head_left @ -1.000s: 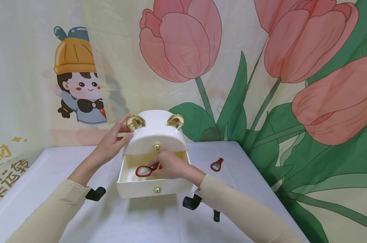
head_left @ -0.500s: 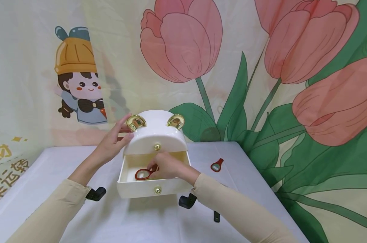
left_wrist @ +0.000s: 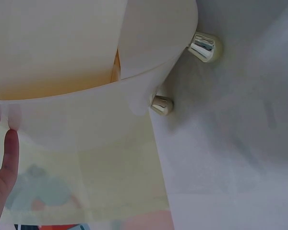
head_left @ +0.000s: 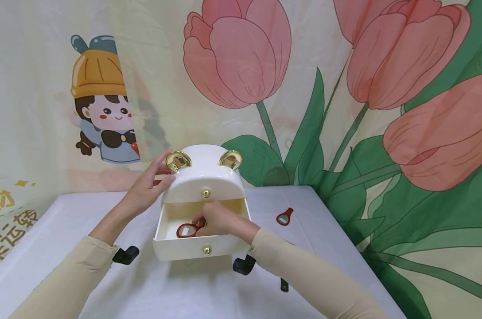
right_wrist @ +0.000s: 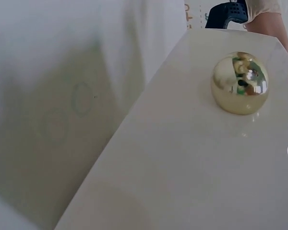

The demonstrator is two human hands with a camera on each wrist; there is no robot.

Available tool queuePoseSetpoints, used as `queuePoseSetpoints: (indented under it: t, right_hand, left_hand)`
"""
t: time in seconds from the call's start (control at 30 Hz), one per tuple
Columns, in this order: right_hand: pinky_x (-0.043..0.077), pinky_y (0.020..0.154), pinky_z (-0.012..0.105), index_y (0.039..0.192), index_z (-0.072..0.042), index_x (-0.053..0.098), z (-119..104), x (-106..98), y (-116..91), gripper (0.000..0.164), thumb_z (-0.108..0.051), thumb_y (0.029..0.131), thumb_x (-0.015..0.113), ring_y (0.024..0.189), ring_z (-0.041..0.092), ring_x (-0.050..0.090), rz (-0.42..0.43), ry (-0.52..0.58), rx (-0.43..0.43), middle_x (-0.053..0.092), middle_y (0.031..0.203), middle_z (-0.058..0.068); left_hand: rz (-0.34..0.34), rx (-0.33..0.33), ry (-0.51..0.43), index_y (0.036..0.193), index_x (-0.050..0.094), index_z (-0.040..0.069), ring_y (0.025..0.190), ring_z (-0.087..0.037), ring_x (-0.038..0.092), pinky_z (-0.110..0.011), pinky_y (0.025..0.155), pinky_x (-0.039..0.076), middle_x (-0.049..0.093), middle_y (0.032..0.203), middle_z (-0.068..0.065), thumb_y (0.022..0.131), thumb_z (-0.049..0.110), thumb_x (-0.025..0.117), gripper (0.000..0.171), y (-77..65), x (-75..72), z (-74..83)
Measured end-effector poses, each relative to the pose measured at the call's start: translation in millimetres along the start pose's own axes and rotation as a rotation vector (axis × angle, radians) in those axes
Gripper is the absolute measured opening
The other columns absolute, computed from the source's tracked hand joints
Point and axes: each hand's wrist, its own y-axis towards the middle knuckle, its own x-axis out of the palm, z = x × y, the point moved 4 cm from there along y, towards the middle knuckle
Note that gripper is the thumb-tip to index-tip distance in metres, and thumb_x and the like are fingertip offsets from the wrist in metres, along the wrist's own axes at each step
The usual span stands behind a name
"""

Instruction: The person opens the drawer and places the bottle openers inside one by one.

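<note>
1. Small shift only. The right hand (head_left: 219, 218) has moved slightly toward its own left, sleeve and wrist camera with it. The red magnifier (head_left: 188, 230), as it appears to be, now sits lower and nearer the drawer (head_left: 179, 249) front than a second ago.
2. Right fingers: narrow, pinching the magnifier's handle end; the lens end shows past them, pointing left. It is inside the open drawer, within its walls. Cannot tell whether the rim touches the drawer floor.
3. Left hand (head_left: 148, 185): no visible change. Fingers spread fairly wide, tips against the side of the white box (head_left: 207, 166), just beside a gold ear (head_left: 179, 161). Left wrist view confirms contact; nothing grasped. Likely steadying.
4. Right wrist view: drawer front and gold knob (right_wrist: 240, 84); no fingers visible there.
5. Unmoved on the counter (head_left: 145, 288): second magnifier (head_left: 285, 217), right of the box, well apart from it. Black piece (head_left: 284, 284) lies nearer the person, partly behind the right sleeve.
6. Judgement: a fine adjustment within the drawer, the magnifier not yet released.
</note>
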Motion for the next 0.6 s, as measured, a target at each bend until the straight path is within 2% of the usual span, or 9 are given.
queuePoseSetpoints:
  t: [0.23,0.4,0.6]
  right_hand:
    - [0.047,0.068,0.011,0.106,-0.005,0.083,-2,0,1,0.018,-0.010,0.089,0.085,0.072,-0.001,0.062,0.016,-0.036,-0.002,0.079,0.085,0.001]
    - [0.048,0.069,0.013,0.112,-0.004,0.082,2,-1,-1,0.023,-0.012,0.091,0.084,0.075,0.001,0.061,0.003,0.006,0.033,0.077,0.087,0.000]
    - [0.051,0.074,0.018,0.119,-0.005,0.080,4,-16,-15,0.025,-0.017,0.097,0.078,0.080,0.004,0.063,-0.001,0.015,0.067,0.076,0.090,-0.002]
  left_hand:
    - [0.002,-0.019,0.031,0.172,0.015,0.032,0.136,-0.041,0.053,-0.068,0.107,0.047,0.055,0.142,-0.022,0.111,0.026,0.059,0.076,-1.2,-0.5,0.5]
    - [-0.004,-0.024,0.016,0.172,0.014,0.034,0.137,-0.043,0.052,-0.070,0.108,0.046,0.054,0.142,-0.023,0.110,0.025,0.060,0.077,-2.1,-0.7,0.9]
    - [-0.007,-0.021,0.015,0.172,0.014,0.035,0.136,-0.042,0.052,-0.068,0.108,0.046,0.055,0.141,-0.022,0.110,0.025,0.060,0.077,-0.9,0.7,-0.7]
